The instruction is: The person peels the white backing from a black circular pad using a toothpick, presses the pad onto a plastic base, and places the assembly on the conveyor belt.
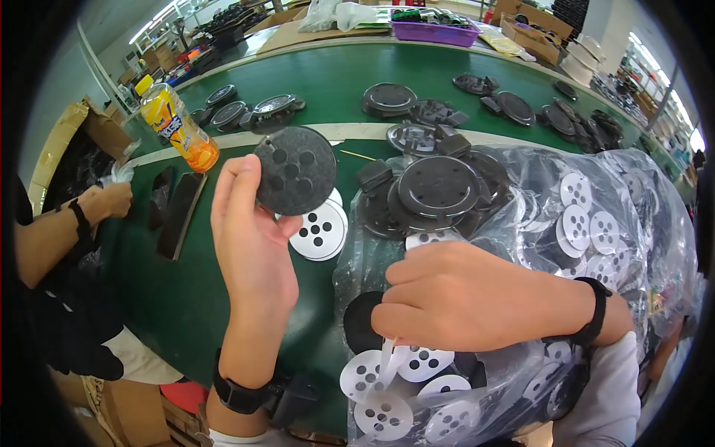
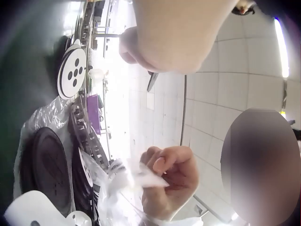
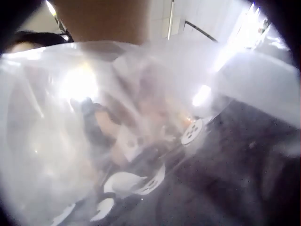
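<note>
In the head view my left hand [image 1: 253,246] holds up a dark round disc [image 1: 307,195] with several holes, gripping it by its left and lower edge. My right hand [image 1: 465,298], fingers curled, is over a clear plastic bag. From its fingertips hangs a thin white strip [image 1: 386,363]; in the left wrist view this white piece [image 2: 146,179] is pinched between thumb and fingers. Beneath that hand lie a plain black disc [image 1: 361,324] and white discs [image 1: 383,417] with black holes. Bag plastic [image 3: 51,136] covers most of the right wrist view.
Behind the right hand sits a stack of black round housings [image 1: 439,185]. Several white discs [image 1: 320,235] lie on the green table [image 1: 141,276]. A juice bottle [image 1: 179,127] stands back left, near dark strips [image 1: 181,216]. Another person's hand [image 1: 112,200] is at the left edge.
</note>
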The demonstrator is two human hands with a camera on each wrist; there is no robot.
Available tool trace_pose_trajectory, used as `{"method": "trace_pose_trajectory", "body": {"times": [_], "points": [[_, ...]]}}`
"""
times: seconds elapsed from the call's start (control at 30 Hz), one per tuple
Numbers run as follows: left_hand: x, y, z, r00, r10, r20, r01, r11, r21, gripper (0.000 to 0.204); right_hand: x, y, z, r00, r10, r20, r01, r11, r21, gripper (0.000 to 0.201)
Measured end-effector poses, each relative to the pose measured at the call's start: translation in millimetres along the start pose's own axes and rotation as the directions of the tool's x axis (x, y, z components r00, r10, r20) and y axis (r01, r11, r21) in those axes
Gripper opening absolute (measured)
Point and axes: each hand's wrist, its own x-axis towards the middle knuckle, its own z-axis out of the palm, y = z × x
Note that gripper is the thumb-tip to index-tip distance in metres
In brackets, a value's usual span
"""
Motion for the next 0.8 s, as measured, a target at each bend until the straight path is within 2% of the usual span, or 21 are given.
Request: {"method": "trace_pose_trajectory", "body": {"times": [0.03,0.2,0.23,0.27,0.33,0.37,0.43,0.47,0.53,0.57,0.63,0.67,0.73,0.8], "points": [[-1.2,-1.9,0.2,0.995,-0.036,0.090,0.040,0.998,-0.038,0.009,0.4,1.6,1.0,1.000,-0.010,-0.013,0.010,0.998,0.054,0.013],[-6.4,-7.1,12.2,0.990,-0.078,0.116,0.088,0.992,-0.086,0.010,-1.7,13.3,-25.3,0.998,-0.011,-0.065,0.023,0.979,0.200,0.018],[-8.5,-7.8,15.8,0.988,-0.101,0.117,0.113,0.988,-0.105,0.011,-3.8,14.0,-39.9,0.973,0.209,-0.100,-0.157,0.912,0.379,0.022],[-10.9,-8.3,17.9,0.988,-0.100,0.118,0.112,0.988,-0.105,0.011,-4.6,14.6,-48.2,0.902,0.421,-0.093,-0.306,0.778,0.548,0.026],[-16.7,-9.8,22.5,0.952,-0.116,0.283,0.175,0.966,-0.190,0.013,-4.3,23.4,-43.2,0.802,0.511,-0.311,-0.210,0.727,0.653,0.033],[-19.7,-10.3,24.6,0.946,-0.139,0.293,0.211,0.950,-0.231,0.015,-5.8,28.9,-39.9,0.801,0.510,-0.314,-0.211,0.731,0.649,0.033],[-23.5,-14.2,28.1,0.933,-0.132,0.335,0.212,0.953,-0.215,0.016,-7.8,37.9,-34.3,0.780,0.590,-0.208,-0.103,0.449,0.887,0.030],[-24.9,-16.8,28.1,0.920,-0.129,0.369,0.213,0.957,-0.198,0.017,-6.1,36.8,-28.4,0.778,0.592,-0.210,-0.104,0.451,0.886,0.030],[-26.9,-21.4,24.9,0.898,-0.134,0.420,0.244,0.945,-0.218,0.018,0.6,28.7,-14.7,0.765,0.617,-0.185,-0.016,0.305,0.952,0.027],[-29.0,-22.8,26.3,0.907,-0.124,0.402,0.220,0.954,-0.202,0.018,-0.2,29.0,-15.9,0.762,0.622,-0.184,-0.017,0.303,0.953,0.027],[-33.6,-22.1,31.9,0.925,-0.113,0.364,0.187,0.967,-0.174,0.019,-2.0,31.4,-21.9,0.817,0.577,0.014,-0.162,0.207,0.965,0.033],[-34.7,-21.1,33.1,0.922,-0.125,0.366,0.199,0.965,-0.170,0.019,-3.6,33.3,-24.9,0.811,0.585,0.016,-0.162,0.199,0.966,0.033],[-34.8,-18.9,33.4,0.949,-0.165,0.270,0.195,0.977,-0.089,0.023,-5.7,38.0,-31.1,0.859,0.494,0.133,-0.237,0.153,0.959,0.044],[-33.6,-24.4,27.7,0.945,-0.160,0.286,0.188,0.979,-0.074,0.026,-6.1,38.3,-31.3,0.872,0.473,0.131,-0.204,0.107,0.973,0.043]]}}
